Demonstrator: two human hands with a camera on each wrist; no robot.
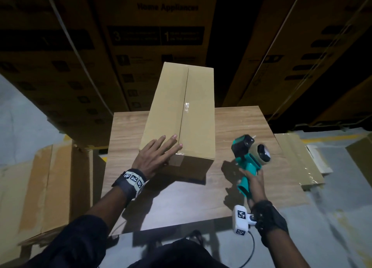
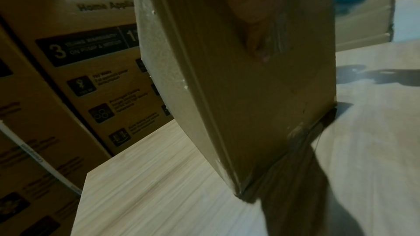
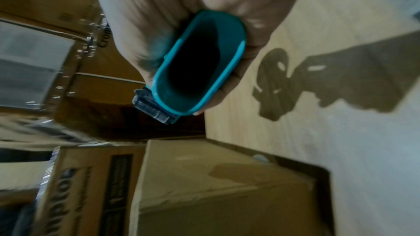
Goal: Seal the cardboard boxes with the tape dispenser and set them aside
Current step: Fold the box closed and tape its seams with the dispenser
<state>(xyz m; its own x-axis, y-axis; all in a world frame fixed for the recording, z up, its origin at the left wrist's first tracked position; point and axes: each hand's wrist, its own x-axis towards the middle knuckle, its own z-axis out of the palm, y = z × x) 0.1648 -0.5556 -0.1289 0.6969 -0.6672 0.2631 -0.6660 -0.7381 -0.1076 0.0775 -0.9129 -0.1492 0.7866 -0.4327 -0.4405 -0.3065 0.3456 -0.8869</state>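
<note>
A long plain cardboard box (image 1: 181, 115) lies on the wooden table (image 1: 251, 127), its top flaps closed and clear tape running along the centre seam. My left hand (image 1: 159, 153) rests on the box's near left corner, fingers straight on top, thumb against the near end face (image 2: 261, 96). To the right of the box, my right hand (image 1: 253, 177) grips the teal handle of the tape dispenser (image 1: 249, 157), held a little above the table, its roll pointing away. In the right wrist view the hollow handle end (image 3: 197, 64) sits in my curled fingers, with the box (image 3: 227, 186) below.
Tall printed appliance cartons (image 1: 157, 36) wall off the far side of the table. Flattened cardboard (image 1: 40, 187) stands on the floor at the left. More taped cardboard (image 1: 298, 161) lies on the floor at the right. The table's near half (image 1: 181, 207) carries only shadows.
</note>
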